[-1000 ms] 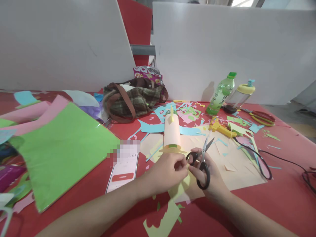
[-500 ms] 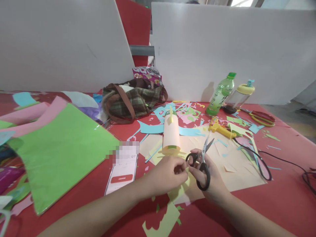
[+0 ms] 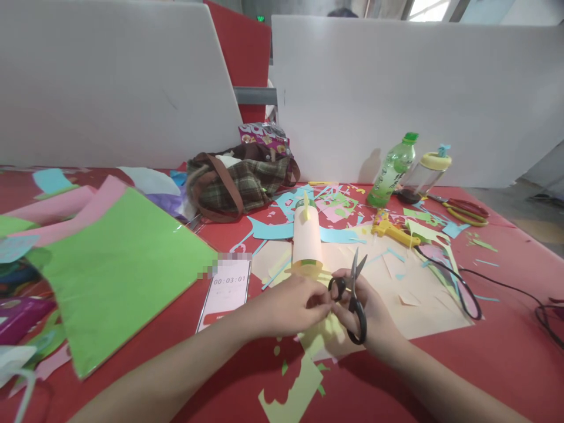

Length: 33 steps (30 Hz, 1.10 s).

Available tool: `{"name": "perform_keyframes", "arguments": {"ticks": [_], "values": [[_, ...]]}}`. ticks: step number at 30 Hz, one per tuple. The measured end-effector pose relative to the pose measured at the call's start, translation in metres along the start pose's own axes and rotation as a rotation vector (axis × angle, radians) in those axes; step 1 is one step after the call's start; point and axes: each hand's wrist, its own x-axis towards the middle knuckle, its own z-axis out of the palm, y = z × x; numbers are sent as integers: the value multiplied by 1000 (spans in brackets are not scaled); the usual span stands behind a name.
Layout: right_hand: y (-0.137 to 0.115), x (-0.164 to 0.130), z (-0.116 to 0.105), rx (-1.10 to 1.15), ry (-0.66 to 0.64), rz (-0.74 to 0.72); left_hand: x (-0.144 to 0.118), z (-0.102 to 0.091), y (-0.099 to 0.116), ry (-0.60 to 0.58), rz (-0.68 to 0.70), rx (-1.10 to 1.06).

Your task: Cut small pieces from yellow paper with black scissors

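Yellow paper scrap [image 3: 324, 335]: pinched between both hands, low over the beige sheet [image 3: 423, 294].
Left hand [image 3: 293, 305]: fingers closed on the scrap.
Right hand [image 3: 372, 314]: clamped around black scissors [image 3: 355, 294], blades slightly parted, pointing up.
Nearby: paper tube [image 3: 307, 238], phone [image 3: 225, 291].

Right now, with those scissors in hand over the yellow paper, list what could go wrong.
1. The left hand pinches the small yellow paper right beside the black scissors in the right hand; a fingertip could get nipped.
2. The paper tube stands just beyond the hands; a nudge might topple it.
3. The black cord lies close by and could snag.
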Motion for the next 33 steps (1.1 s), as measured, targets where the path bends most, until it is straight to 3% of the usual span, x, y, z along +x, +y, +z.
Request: {"name": "perform_keyframes", "arguments": {"ticks": [8, 16, 23, 26, 33], "values": [[-6, -4, 1, -75, -111, -48, -4, 1, -2, -96, 35, -23], [-3, 0, -1, 11, 24, 10, -3, -4, 5, 130, 4, -192], [-3, -8, -1, 136, -145, 23, -5, -11, 8, 393, 1, -353], [-8, -11, 1, 145, -226, 46, -5, -10, 9, 428, 9, -381], [-16, -15, 3, 89, -257, 64, -6, -10, 13, 457, -10, -318]]}}
